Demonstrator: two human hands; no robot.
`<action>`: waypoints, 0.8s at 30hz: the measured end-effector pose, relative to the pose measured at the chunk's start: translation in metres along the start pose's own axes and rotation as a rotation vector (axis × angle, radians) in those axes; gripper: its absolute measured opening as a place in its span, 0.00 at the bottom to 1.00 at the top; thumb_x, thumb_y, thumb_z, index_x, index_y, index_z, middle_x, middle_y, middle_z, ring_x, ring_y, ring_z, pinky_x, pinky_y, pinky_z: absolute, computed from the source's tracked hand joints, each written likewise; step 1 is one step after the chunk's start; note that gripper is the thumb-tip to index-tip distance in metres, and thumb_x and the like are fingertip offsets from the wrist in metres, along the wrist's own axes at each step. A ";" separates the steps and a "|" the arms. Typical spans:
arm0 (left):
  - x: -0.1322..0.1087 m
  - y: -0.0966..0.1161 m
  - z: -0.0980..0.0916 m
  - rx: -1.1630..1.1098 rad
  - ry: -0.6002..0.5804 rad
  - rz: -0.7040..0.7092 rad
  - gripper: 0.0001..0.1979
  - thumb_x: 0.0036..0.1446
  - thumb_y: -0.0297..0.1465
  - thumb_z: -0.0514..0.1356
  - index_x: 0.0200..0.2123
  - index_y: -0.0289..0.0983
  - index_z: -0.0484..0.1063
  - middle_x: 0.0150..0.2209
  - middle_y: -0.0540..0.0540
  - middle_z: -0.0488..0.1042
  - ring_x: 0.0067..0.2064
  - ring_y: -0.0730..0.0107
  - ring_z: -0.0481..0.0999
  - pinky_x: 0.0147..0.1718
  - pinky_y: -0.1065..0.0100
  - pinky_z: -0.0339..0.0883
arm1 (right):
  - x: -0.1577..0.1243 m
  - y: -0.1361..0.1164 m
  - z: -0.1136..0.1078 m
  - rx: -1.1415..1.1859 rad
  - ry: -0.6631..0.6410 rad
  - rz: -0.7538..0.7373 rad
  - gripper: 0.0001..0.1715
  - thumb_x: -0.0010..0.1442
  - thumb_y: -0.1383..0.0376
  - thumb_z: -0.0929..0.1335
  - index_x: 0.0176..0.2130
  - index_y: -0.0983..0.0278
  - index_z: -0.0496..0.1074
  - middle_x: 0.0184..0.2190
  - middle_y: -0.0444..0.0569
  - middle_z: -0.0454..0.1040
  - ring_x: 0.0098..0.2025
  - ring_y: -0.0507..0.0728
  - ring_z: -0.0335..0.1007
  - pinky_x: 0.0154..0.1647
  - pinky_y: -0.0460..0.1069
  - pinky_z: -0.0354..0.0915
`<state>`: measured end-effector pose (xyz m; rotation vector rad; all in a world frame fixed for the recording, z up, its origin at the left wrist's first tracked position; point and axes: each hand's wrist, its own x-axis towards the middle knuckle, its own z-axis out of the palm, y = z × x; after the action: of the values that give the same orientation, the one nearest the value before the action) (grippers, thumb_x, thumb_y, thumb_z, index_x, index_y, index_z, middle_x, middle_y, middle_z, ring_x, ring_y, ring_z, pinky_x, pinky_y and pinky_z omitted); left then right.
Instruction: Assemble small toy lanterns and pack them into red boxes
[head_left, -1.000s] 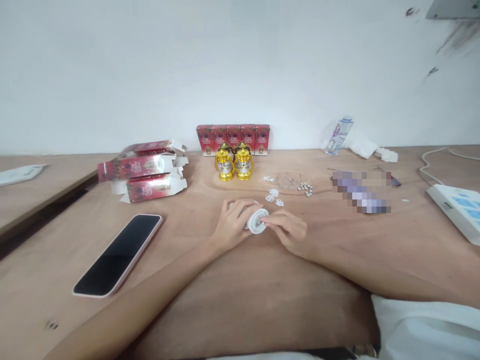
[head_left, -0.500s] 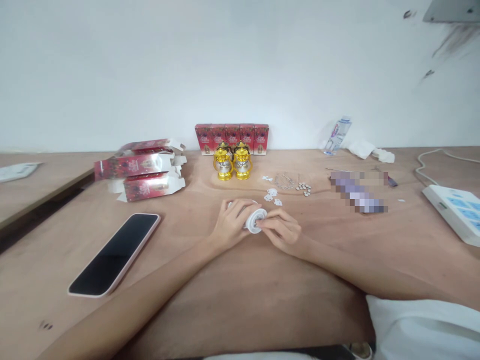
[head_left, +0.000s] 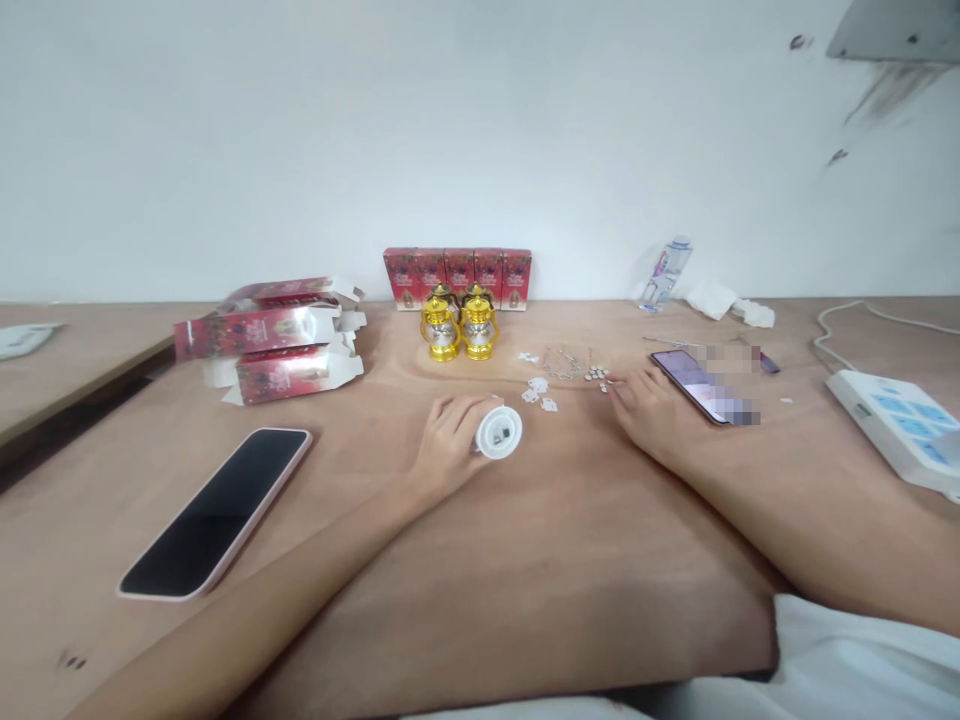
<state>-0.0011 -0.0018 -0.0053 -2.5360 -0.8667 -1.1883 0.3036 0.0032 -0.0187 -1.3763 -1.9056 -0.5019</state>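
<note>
My left hand [head_left: 450, 440] is wrapped round a small white round lantern part [head_left: 499, 432], its open underside turned toward me, just above the wooden table [head_left: 480, 580]. My right hand [head_left: 646, 410] lies further right, fingertips at a cluster of several small button cells [head_left: 598, 375]; whether it pinches one I cannot make out. A few small white tabs [head_left: 540, 392] lie between the hands. Two gold toy lanterns [head_left: 459, 322] stand behind, in front of a row of red boxes [head_left: 457, 275].
A pink-cased phone [head_left: 217, 510] lies face up at the left. Flattened red cartons [head_left: 274, 340] are stacked at the back left. A second phone [head_left: 697, 385] lies beside my right hand. A white power strip [head_left: 896, 425] with its cable, a water bottle [head_left: 664, 272] and tissues are at the right.
My right hand has left the white part and moved right and away to the button cells. My left hand still holds the part, now with its underside showing.
</note>
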 end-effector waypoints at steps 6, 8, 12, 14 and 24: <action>0.000 0.000 0.000 0.005 -0.016 -0.015 0.16 0.59 0.39 0.56 0.47 0.38 0.65 0.43 0.42 0.77 0.45 0.63 0.75 0.43 0.62 0.60 | 0.005 0.017 -0.001 -0.154 -0.258 0.198 0.16 0.60 0.58 0.63 0.35 0.62 0.77 0.36 0.52 0.76 0.39 0.62 0.64 0.44 0.58 0.60; 0.000 0.000 0.000 0.005 -0.009 -0.002 0.16 0.59 0.39 0.56 0.48 0.38 0.65 0.43 0.42 0.77 0.45 0.63 0.75 0.43 0.62 0.59 | 0.006 0.015 0.001 -0.186 -0.276 0.205 0.15 0.60 0.58 0.63 0.34 0.62 0.77 0.36 0.52 0.76 0.40 0.63 0.64 0.44 0.58 0.60; 0.000 -0.001 0.000 0.004 -0.018 0.009 0.17 0.58 0.39 0.56 0.48 0.37 0.65 0.44 0.41 0.76 0.45 0.63 0.75 0.43 0.62 0.58 | 0.006 0.014 0.004 -0.170 -0.322 0.219 0.15 0.61 0.59 0.63 0.35 0.62 0.77 0.35 0.53 0.77 0.41 0.64 0.64 0.43 0.58 0.59; 0.000 -0.001 0.000 0.007 -0.029 -0.005 0.17 0.59 0.39 0.56 0.48 0.37 0.65 0.43 0.41 0.76 0.45 0.63 0.75 0.43 0.62 0.58 | 0.007 0.012 0.004 -0.152 -0.329 0.249 0.15 0.61 0.58 0.63 0.34 0.61 0.76 0.35 0.53 0.77 0.43 0.65 0.64 0.43 0.58 0.58; 0.000 0.000 0.000 0.003 -0.019 0.003 0.17 0.58 0.38 0.57 0.48 0.37 0.65 0.44 0.41 0.76 0.46 0.63 0.75 0.44 0.62 0.58 | 0.015 0.006 0.000 -0.131 -0.339 0.252 0.15 0.59 0.54 0.65 0.34 0.60 0.76 0.35 0.53 0.76 0.42 0.66 0.66 0.40 0.58 0.60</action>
<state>-0.0012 -0.0021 -0.0057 -2.5497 -0.8680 -1.1626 0.3065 0.0154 -0.0085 -1.8552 -1.9460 -0.2856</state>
